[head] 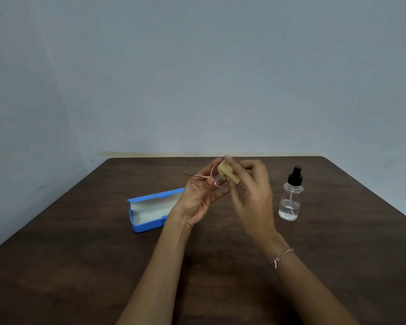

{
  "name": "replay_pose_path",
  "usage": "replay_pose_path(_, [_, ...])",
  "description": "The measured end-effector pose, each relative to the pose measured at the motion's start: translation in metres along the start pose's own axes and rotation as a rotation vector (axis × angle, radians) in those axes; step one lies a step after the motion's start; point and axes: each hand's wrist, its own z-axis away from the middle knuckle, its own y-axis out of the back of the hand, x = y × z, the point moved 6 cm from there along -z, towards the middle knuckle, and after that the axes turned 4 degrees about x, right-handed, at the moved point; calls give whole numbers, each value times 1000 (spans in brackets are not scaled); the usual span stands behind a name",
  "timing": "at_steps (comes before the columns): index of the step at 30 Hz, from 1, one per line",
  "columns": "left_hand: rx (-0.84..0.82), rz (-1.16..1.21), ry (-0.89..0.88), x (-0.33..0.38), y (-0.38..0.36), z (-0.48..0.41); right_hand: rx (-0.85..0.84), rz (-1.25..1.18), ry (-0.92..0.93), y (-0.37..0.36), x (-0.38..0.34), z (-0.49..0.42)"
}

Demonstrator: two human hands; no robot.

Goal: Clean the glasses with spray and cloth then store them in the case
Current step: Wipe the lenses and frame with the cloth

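Observation:
My left hand (201,194) pinches thin rose-gold glasses (198,175) by the frame, above the middle of the table; one temple sticks out to the left. My right hand (251,184) holds a small yellow cloth (227,173) against a lens, its fingers blurred. An open blue case (150,208) with a white lining lies on the table to the left, partly behind my left wrist. A clear spray bottle (290,198) with a black pump top stands upright to the right of my right hand.
The dark wooden table (80,266) reaches back to a plain grey wall (197,78). Its far edge runs just behind my hands, and its left and right edges slant outward towards me.

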Motion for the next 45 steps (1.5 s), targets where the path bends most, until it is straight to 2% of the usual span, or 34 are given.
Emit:
replay_pose_path(6, [20,5,-15,-1,6,-2,-93,-71,18,-8,-3,4])
replay_pose_path(10, [29,43,-63,9,10,-1,-146,19,107,-7,-6,0])
replay_pose_path(16, [7,-40,-22,4,4,0,-53,34,42,3,-3,-3])
replay_pose_path(22, [8,-46,-16,2,5,0,-160,-37,116,-5,-12,-1])
replay_pose_path(28, [-3,-92,42,-5,6,-1,-94,35,64,4,-3,-6])
replay_pose_path(34, [-10,-137,42,-5,10,0,-176,38,104,-4,-9,-3])
replay_pose_path(40, [0,-128,32,-5,8,-2,-115,86,-22,1,9,-5])
replay_pose_path(45, [-3,-127,4,0,8,-1,-186,57,78,-6,-5,-2])
